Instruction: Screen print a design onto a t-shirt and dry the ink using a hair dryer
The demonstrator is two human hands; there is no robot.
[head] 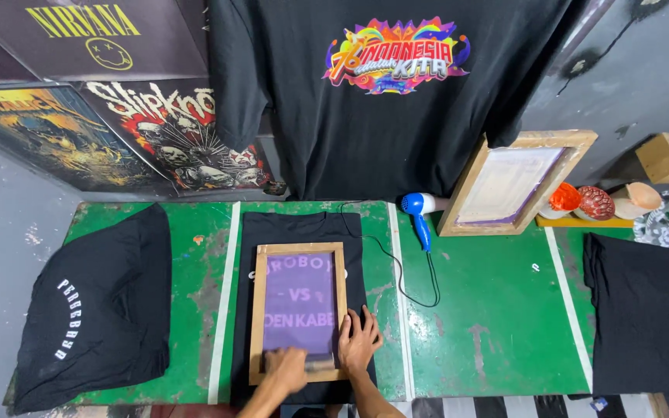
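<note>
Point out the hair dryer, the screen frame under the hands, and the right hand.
hair dryer (pixel 414 204), head view, blue body
screen frame (pixel 255 310), head view, left wooden rail
right hand (pixel 358 341), head view, back of hand
</note>
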